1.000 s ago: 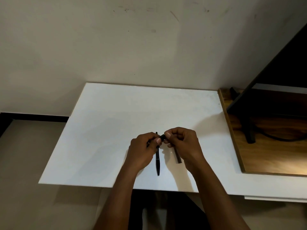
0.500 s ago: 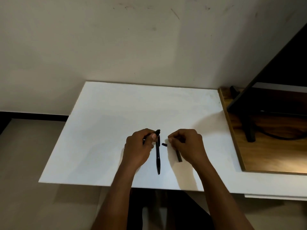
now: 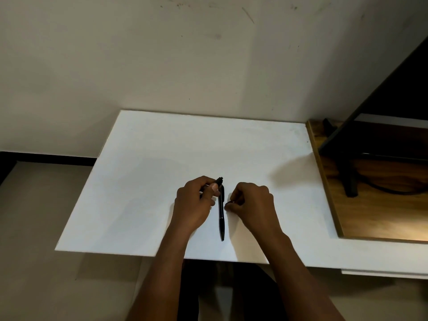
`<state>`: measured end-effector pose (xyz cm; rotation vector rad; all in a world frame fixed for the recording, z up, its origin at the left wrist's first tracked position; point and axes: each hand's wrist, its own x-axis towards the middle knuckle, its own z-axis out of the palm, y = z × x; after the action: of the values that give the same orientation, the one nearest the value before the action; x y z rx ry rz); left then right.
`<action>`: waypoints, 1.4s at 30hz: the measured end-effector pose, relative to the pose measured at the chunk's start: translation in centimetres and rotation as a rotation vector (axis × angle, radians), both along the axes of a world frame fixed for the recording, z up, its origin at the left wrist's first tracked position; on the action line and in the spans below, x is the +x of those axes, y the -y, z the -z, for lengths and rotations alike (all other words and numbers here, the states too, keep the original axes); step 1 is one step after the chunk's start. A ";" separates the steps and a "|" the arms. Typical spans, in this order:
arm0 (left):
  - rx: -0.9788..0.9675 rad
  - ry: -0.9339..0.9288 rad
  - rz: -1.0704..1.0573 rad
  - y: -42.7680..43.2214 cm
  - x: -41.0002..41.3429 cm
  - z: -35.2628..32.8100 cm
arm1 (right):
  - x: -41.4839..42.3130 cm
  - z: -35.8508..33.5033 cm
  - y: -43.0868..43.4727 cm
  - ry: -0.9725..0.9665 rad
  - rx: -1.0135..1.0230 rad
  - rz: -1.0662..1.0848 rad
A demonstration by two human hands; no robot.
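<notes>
A black pen (image 3: pixel 221 218) lies lengthwise on the white board (image 3: pixel 148 181), between my two hands. My left hand (image 3: pixel 194 202) grips a short black pen part (image 3: pixel 219 181) whose end sticks out past the thumb, just above the lying pen's top. My right hand (image 3: pixel 253 205) rests on the board to the right of the pen. Its fingers are curled, and the fingertips pinch a small black piece (image 3: pixel 230 202) down at the board's surface. What lies beneath the right hand is hidden.
The white board overhangs a table edge at the front, with the floor (image 3: pixel 34 228) below to the left. To the right is a wooden surface (image 3: pixel 370 216) with a dark stand (image 3: pixel 349 179), a cable and a slanted dark panel. A wall stands behind.
My hands were joined over the pen parts, then drew apart, leaving a small black piece on the board. My right hand has now closed its fingertips on that piece and covers the dark tube beside it.
</notes>
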<state>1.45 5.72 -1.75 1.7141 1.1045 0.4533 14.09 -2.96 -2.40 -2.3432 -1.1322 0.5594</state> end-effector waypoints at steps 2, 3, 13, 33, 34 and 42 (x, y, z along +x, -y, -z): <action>-0.002 -0.002 -0.001 0.0 0.0 0.0 | 0.1 -0.1 0.1 -0.050 0.002 0.015; -0.002 -0.004 -0.002 0.0 0.0 0.0 | 0.1 -0.2 0.1 -0.068 0.002 0.019; -0.093 0.058 -0.036 -0.1 0.2 0.1 | 3.9 -1.5 2.2 -0.071 0.161 0.315; -0.266 0.182 -0.064 -0.1 0.5 0.4 | 2.2 0.6 0.6 -0.249 0.045 0.379; -0.270 0.183 -0.066 -0.1 0.6 0.4 | 2.3 0.4 0.6 -0.294 0.098 0.395; -0.249 0.225 -0.053 0.6 1.2 -0.1 | 2.4 -1.2 0.3 -0.891 0.565 0.393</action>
<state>2.69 5.16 -1.65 1.3842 0.9992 0.5060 16.46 -3.28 -1.17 -1.4814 -0.3294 0.8637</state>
